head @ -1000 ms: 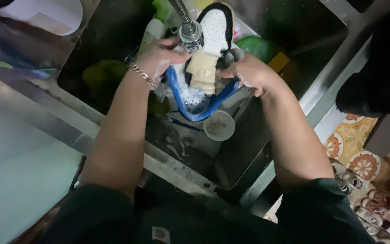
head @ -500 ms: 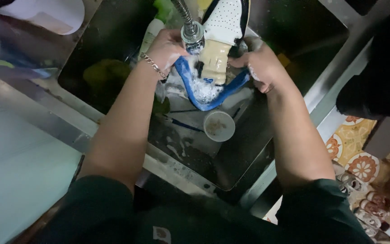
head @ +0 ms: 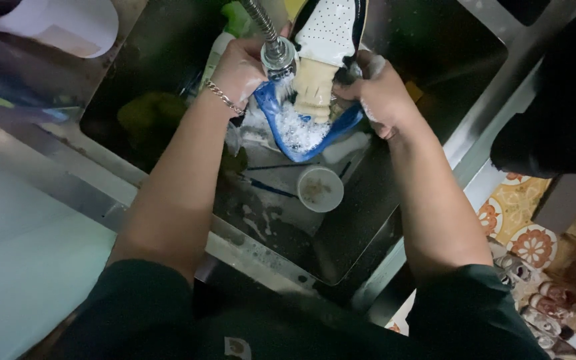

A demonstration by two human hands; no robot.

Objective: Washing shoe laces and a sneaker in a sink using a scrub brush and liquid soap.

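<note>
Shoe (head: 331, 40) — white perforated upper with black trim and a cream inner part, held in the upper middle of the view over the steel sink (head: 368, 227), directly beside the tap head (head: 279, 53). Water runs from the tap head onto the shoe's cream part and into foam gathered below it. A blue curved piece (head: 301, 143) wraps under the foam; whether it belongs to the shoe cannot be told.

Left hand (head: 241, 67): at 9 o'clock of the shoe, grip closed around the blue piece and the shoe's near side, just under the tap head. A chain bracelet (head: 223, 97) sits on the wrist.

Right hand (head: 378, 90): at 3 o'clock of the shoe, grip closed on the shoe's other side, fingers soapy.

In the sink, at 6 o'clock of the shoe, a small round white cup (head: 320, 189) stands on the wet bottom, apart from the hands. At 9 o'clock of the left hand, a green bottle (head: 235, 27) and a dark greenish object, too dim to identify.

Outward — a white container (head: 68, 23) at 10 o'clock on the table beside the sink. At 4 o'clock, patterned floor tiles (head: 528, 240) with several shoes (head: 555, 300) on them.
</note>
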